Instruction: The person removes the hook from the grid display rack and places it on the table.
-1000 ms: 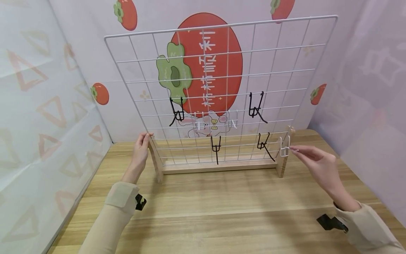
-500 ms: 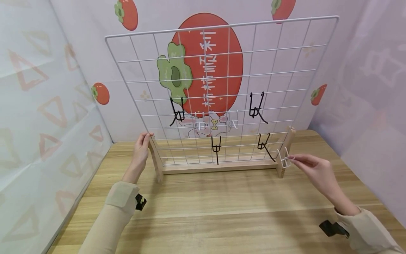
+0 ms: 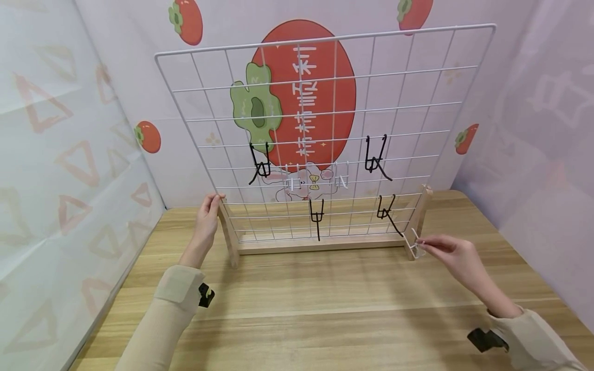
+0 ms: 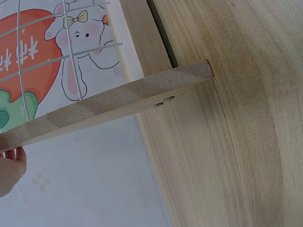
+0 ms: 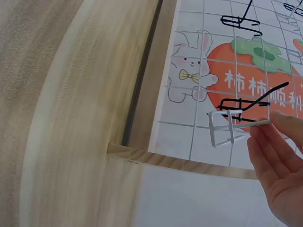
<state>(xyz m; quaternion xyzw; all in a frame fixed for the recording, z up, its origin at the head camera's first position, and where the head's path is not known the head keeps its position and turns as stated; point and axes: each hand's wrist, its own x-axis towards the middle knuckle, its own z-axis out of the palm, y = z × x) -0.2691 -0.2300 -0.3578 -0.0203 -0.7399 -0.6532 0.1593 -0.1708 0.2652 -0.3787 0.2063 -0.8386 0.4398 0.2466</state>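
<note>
My right hand [image 3: 452,255] pinches the tip of a white wire hook [image 5: 221,128] between thumb and fingers. In the head view, that hook overlaps the lower right post [image 3: 419,214] of a wooden stand. My left hand [image 3: 205,221] grips the top of the stand's left post [image 3: 227,232]; only its fingertips [image 4: 20,155] show at the wood in the left wrist view. A white wire grid panel [image 3: 325,38] leans back in the stand. On it hang several black hooks [image 3: 317,217] and two white hooks [image 3: 342,181].
The stand's wooden crossbar [image 3: 320,243] runs along the grid's foot on a wood-grain table [image 3: 297,309]. Behind it hangs a white printed backdrop with a large red persimmon [image 3: 320,93]. White sheets [image 3: 51,180] enclose the left and right sides.
My right hand has come down and slightly left with the white hook, which has moved from beside the grid's lower right corner to the post's foot and tilted. My left hand stays put.
</note>
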